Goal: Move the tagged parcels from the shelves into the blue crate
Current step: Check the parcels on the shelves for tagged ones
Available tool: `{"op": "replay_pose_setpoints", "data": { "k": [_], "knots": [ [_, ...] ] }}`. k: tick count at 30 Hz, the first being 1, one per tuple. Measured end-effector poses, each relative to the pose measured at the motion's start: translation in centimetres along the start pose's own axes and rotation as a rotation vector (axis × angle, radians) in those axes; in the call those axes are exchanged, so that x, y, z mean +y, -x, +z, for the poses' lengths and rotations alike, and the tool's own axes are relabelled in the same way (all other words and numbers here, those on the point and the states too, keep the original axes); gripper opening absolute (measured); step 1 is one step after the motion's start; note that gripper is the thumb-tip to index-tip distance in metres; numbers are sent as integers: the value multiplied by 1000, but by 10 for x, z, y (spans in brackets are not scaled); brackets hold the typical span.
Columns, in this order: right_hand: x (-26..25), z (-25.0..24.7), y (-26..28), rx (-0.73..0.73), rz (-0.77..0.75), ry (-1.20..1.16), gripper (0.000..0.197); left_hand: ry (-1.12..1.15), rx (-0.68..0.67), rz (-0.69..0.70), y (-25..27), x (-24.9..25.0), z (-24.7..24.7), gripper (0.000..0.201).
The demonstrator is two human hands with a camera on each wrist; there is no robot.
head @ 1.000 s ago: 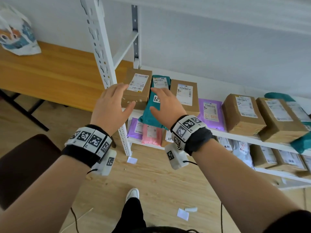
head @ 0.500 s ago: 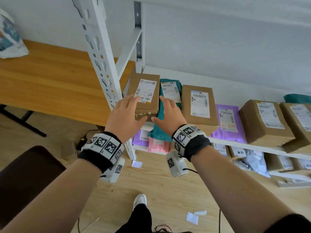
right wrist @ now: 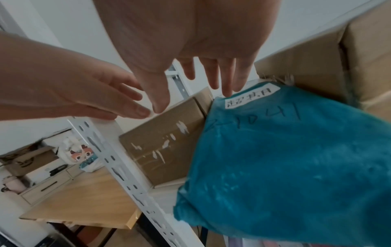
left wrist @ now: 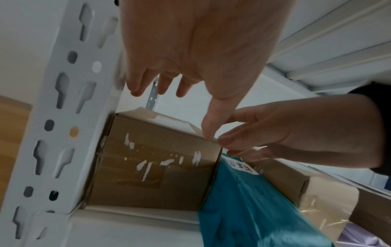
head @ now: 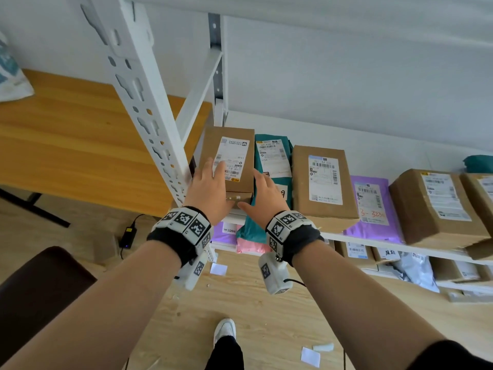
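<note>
- Since a second ago, both hands closer in, now flanking the box [head: 226, 158] at the shelf's [head: 373, 240] left end.
- Left hand [head: 206, 188] over its top, fingers straight, slightly spread.
- Right hand [head: 262, 197] by its right edge, fingers loose, holding nothing.
- Teal bag [head: 269, 180] just right, touching the box.

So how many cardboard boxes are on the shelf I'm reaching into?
4: leftmost box between left hand and right hand; second box right of teal bag; third box right of purple mailer; fourth box cropped at right. Others possibly hidden.
</note>
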State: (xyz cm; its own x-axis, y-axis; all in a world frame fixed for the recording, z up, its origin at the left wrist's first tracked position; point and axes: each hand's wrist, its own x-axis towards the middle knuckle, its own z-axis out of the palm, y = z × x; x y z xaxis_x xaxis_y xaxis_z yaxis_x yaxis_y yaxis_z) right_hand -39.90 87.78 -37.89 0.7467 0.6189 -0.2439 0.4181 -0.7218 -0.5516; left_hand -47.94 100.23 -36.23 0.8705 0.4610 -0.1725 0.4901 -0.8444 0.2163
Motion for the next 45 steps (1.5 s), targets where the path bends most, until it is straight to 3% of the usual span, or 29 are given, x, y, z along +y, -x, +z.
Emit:
{"op": "replay_pose_setpoints", "data": {
  "k": [12, 22, 29, 36, 45],
  "knots": [
    [-4, -2, -23, -17, 92, 98, 89, -169, -135, -134, -43, -1, 10, 103],
    [3, 5, -34, -39, 85, 122, 85, -239, -129, -80, -47, -3, 16, 90],
    [2, -6, -37, -5, 45, 91, 83, -94, 23, -1, -45, -13, 15, 77],
    [9, -13, -29, 117, -45, -164, 85, 15, 322, 115, -30, -13, 14, 87],
    [9, -29, 11, 202, -215, -434, 88, 265, 465, 180, 20, 4, -16, 86]
  ]
}}
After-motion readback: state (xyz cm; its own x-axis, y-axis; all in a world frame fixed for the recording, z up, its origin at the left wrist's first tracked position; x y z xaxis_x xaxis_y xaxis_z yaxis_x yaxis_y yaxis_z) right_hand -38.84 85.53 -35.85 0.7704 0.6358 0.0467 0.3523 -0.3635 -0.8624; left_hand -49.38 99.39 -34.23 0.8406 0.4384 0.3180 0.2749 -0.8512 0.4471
